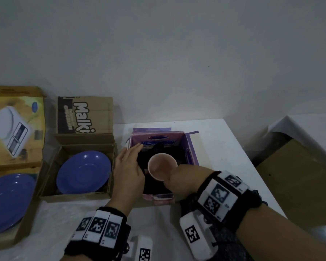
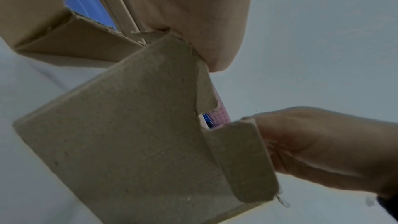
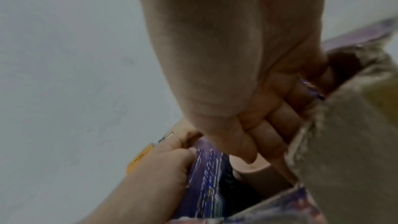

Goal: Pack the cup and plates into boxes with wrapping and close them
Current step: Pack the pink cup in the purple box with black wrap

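Observation:
A pink cup (image 1: 162, 165) stands upright inside an open purple box (image 1: 193, 147) lined with dark wrapping (image 1: 158, 149). My right hand (image 1: 170, 178) grips the cup's near side from above; in the right wrist view its fingers (image 3: 269, 125) curl round the cup (image 3: 252, 169). My left hand (image 1: 130, 162) holds the box's left flap (image 2: 129, 142), with the thumb (image 2: 312, 142) against it. One blue plate (image 1: 83, 172) lies in a brown carton (image 1: 51, 166). Another blue plate (image 1: 8, 200) lies in a yellow box (image 1: 24, 223) at the far left.
The boxes stand on a white table (image 1: 224, 147) against a grey wall. The table's right edge runs diagonally past my right wrist. Beyond it a brown cardboard sheet (image 1: 299, 185) lies lower down. The open lids of the brown and yellow boxes stand up behind the plates.

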Demonstrator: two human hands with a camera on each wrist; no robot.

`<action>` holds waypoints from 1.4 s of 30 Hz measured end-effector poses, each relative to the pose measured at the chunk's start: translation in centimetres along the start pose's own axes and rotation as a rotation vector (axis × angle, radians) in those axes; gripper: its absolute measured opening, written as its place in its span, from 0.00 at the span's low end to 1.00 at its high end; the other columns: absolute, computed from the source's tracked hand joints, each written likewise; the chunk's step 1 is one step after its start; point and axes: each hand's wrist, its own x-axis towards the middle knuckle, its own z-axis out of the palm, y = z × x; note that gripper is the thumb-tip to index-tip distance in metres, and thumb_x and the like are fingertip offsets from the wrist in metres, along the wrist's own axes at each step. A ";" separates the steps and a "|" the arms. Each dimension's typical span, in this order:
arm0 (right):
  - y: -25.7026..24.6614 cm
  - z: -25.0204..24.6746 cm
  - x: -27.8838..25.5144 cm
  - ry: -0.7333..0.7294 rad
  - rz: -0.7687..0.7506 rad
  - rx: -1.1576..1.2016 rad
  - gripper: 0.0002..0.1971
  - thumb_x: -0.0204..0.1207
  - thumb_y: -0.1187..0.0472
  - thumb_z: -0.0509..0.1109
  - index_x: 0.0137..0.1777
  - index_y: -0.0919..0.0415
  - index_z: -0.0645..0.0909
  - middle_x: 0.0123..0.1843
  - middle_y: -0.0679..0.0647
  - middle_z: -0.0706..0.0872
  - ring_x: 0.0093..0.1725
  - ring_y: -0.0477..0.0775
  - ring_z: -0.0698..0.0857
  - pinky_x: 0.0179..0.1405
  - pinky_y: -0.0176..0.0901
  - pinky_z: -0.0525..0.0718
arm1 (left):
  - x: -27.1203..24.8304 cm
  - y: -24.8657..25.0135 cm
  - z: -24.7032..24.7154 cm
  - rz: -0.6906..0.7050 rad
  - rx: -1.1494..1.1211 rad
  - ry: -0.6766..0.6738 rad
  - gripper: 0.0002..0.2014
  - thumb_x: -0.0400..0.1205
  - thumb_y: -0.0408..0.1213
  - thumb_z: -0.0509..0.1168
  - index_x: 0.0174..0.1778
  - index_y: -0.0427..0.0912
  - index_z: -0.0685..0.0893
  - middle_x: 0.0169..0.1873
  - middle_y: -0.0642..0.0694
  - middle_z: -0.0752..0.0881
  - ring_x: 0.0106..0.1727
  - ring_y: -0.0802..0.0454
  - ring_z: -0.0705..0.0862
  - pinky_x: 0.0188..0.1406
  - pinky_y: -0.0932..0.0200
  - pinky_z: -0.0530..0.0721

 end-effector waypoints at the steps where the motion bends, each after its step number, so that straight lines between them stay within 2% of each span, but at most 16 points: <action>1: 0.2 0.2 0.3 0.018 -0.026 -0.017 0.20 0.87 0.59 0.50 0.75 0.65 0.68 0.74 0.63 0.72 0.73 0.62 0.72 0.49 0.41 0.59 | 0.0 0.0 0.0 -0.001 -0.004 -0.001 0.29 0.77 0.21 0.54 0.73 0.46 0.74 0.71 0.50 0.77 0.75 0.43 0.69 0.75 0.47 0.66; 4: 0.0 1.1 0.9 -0.093 -0.087 -0.128 0.15 0.85 0.61 0.54 0.63 0.67 0.77 0.61 0.63 0.82 0.54 0.64 0.80 0.46 0.47 0.73 | -0.1 0.1 0.0 -0.003 -0.003 0.001 0.29 0.77 0.20 0.55 0.73 0.47 0.74 0.71 0.51 0.77 0.74 0.43 0.69 0.75 0.48 0.67; 6: 0.0 1.8 1.4 -0.102 -0.097 -0.190 0.13 0.83 0.63 0.57 0.56 0.69 0.80 0.54 0.63 0.85 0.43 0.61 0.78 0.41 0.48 0.75 | 0.0 0.1 0.0 -0.014 -0.008 0.004 0.28 0.78 0.21 0.55 0.73 0.47 0.75 0.71 0.51 0.77 0.74 0.43 0.69 0.75 0.48 0.67; 9: 1.3 1.4 0.8 0.174 -0.077 0.153 0.13 0.82 0.58 0.59 0.56 0.65 0.82 0.53 0.61 0.86 0.46 0.60 0.82 0.45 0.45 0.78 | 0.0 -0.1 0.0 0.010 0.005 -0.004 0.26 0.78 0.22 0.56 0.71 0.47 0.75 0.70 0.50 0.78 0.74 0.42 0.70 0.74 0.45 0.68; 12: 4.0 1.4 -0.6 0.541 -0.060 0.575 0.07 0.77 0.58 0.66 0.50 0.53 0.85 0.43 0.48 0.87 0.42 0.48 0.86 0.44 0.38 0.81 | 0.0 -0.1 0.0 0.036 0.010 0.001 0.25 0.78 0.22 0.57 0.69 0.47 0.77 0.68 0.49 0.80 0.71 0.41 0.72 0.72 0.43 0.70; 15: 7.8 3.3 -2.0 0.777 0.177 0.743 0.03 0.76 0.59 0.68 0.47 0.52 0.78 0.37 0.49 0.86 0.35 0.51 0.86 0.40 0.43 0.85 | -0.1 0.1 -0.2 0.068 -0.008 0.018 0.24 0.78 0.21 0.57 0.65 0.48 0.79 0.64 0.48 0.82 0.67 0.40 0.74 0.70 0.43 0.71; 16: 9.0 4.4 -2.3 0.753 0.275 0.714 0.05 0.76 0.57 0.68 0.49 0.53 0.75 0.40 0.53 0.86 0.38 0.55 0.86 0.41 0.46 0.84 | 0.0 0.1 -0.2 0.078 -0.011 0.019 0.23 0.78 0.20 0.56 0.65 0.47 0.79 0.63 0.48 0.82 0.66 0.40 0.74 0.70 0.43 0.71; 18: 10.3 7.1 -2.9 0.538 0.423 0.585 0.17 0.74 0.49 0.72 0.55 0.55 0.71 0.51 0.57 0.84 0.49 0.59 0.84 0.46 0.47 0.81 | 0.0 0.1 -0.2 0.101 -0.010 0.011 0.22 0.79 0.20 0.56 0.63 0.45 0.80 0.62 0.46 0.83 0.65 0.39 0.75 0.69 0.41 0.71; 20: 10.1 9.9 -3.1 0.310 0.455 0.500 0.38 0.64 0.40 0.77 0.68 0.55 0.65 0.64 0.57 0.73 0.62 0.62 0.78 0.57 0.52 0.80 | 0.2 0.0 -0.2 0.106 -0.014 0.002 0.21 0.79 0.20 0.57 0.63 0.45 0.81 0.61 0.45 0.83 0.65 0.38 0.75 0.67 0.40 0.72; 22: 9.1 12.2 -3.0 0.230 0.459 0.473 0.50 0.58 0.38 0.80 0.76 0.51 0.58 0.69 0.57 0.66 0.70 0.64 0.70 0.62 0.59 0.79 | 0.3 0.0 -0.2 0.099 -0.014 -0.007 0.21 0.79 0.21 0.56 0.62 0.45 0.81 0.60 0.45 0.83 0.65 0.37 0.75 0.66 0.40 0.72; 24: 8.7 13.7 -2.6 0.300 0.456 0.424 0.41 0.61 0.41 0.79 0.72 0.47 0.62 0.67 0.56 0.67 0.69 0.62 0.68 0.58 0.57 0.80 | 0.3 0.0 -0.3 0.102 -0.008 -0.016 0.21 0.79 0.21 0.56 0.62 0.46 0.81 0.61 0.45 0.83 0.66 0.37 0.75 0.66 0.42 0.72; 28: 8.8 14.5 -2.6 0.547 0.435 0.418 0.12 0.73 0.55 0.72 0.52 0.52 0.73 0.53 0.52 0.75 0.55 0.57 0.78 0.43 0.47 0.79 | 0.2 0.2 -0.3 0.080 -0.034 -0.029 0.21 0.79 0.21 0.56 0.62 0.45 0.81 0.61 0.44 0.83 0.67 0.35 0.74 0.68 0.40 0.71; 32: 9.7 13.5 -3.8 0.706 0.403 0.738 0.19 0.69 0.65 0.69 0.56 0.53 0.67 0.40 0.50 0.81 0.39 0.54 0.82 0.36 0.46 0.79 | 0.3 0.2 -0.2 0.072 -0.043 -0.030 0.21 0.79 0.20 0.56 0.61 0.45 0.82 0.61 0.45 0.83 0.67 0.35 0.74 0.68 0.38 0.71; 36: 11.3 11.4 -4.2 0.873 0.393 0.842 0.19 0.74 0.71 0.62 0.64 0.56 0.76 0.50 0.56 0.82 0.48 0.57 0.82 0.44 0.37 0.72 | 0.5 -0.2 0.1 0.084 -0.046 -0.033 0.21 0.78 0.20 0.56 0.60 0.46 0.82 0.61 0.46 0.84 0.68 0.36 0.74 0.70 0.38 0.71; 39: 11.6 9.4 -4.5 0.995 0.426 0.868 0.16 0.75 0.72 0.57 0.49 0.57 0.84 0.46 0.54 0.85 0.46 0.54 0.80 0.41 0.35 0.68 | 0.5 -0.1 0.1 0.089 -0.040 -0.025 0.21 0.78 0.20 0.57 0.59 0.46 0.82 0.60 0.46 0.84 0.68 0.37 0.74 0.70 0.43 0.70; 42: 10.5 7.2 -4.8 1.128 0.378 1.044 0.12 0.79 0.63 0.58 0.36 0.59 0.79 0.39 0.53 0.84 0.43 0.55 0.80 0.40 0.43 0.71 | 0.4 0.2 0.0 0.112 -0.037 -0.015 0.20 0.78 0.19 0.57 0.58 0.46 0.83 0.58 0.46 0.84 0.64 0.39 0.76 0.66 0.51 0.69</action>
